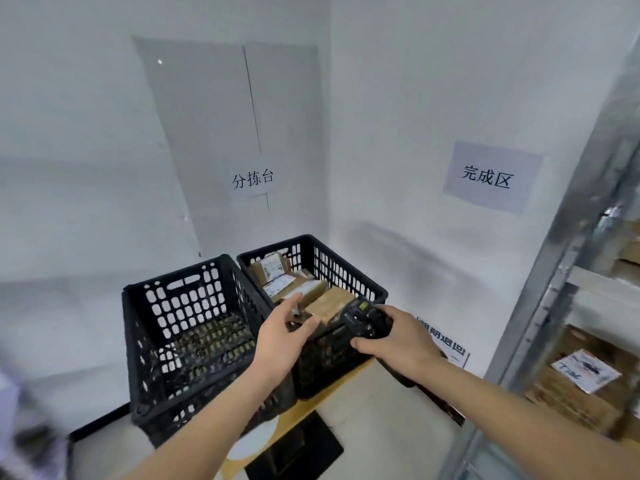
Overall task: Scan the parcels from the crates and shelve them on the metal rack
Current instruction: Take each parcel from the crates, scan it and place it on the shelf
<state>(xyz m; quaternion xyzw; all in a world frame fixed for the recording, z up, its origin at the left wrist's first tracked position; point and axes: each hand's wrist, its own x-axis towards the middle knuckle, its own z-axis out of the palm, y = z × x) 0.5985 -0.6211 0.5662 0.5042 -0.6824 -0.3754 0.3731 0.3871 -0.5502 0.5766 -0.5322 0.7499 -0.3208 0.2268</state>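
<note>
We are taking the right-hand crate [349, 271] as our landmark: black, slotted, standing in the wall corner and holding several brown parcels [294, 284] with white labels. Touching its left wall, we are seeing a second black crate [180, 327] with nothing visible inside. Over the landmark crate's near rim our left hand [282, 336] is reaching in, fingers and thumb spread part-open around the near end of a parcel; we cannot tell whether it is gripping yet. Just right of that rim our right hand [398, 336] is holding a black handheld scanner [363, 318], fingers curled round it. Well to the crate's right, the metal rack [568, 271] is carrying labelled cardboard boxes [581, 382] on its shelves.
</note>
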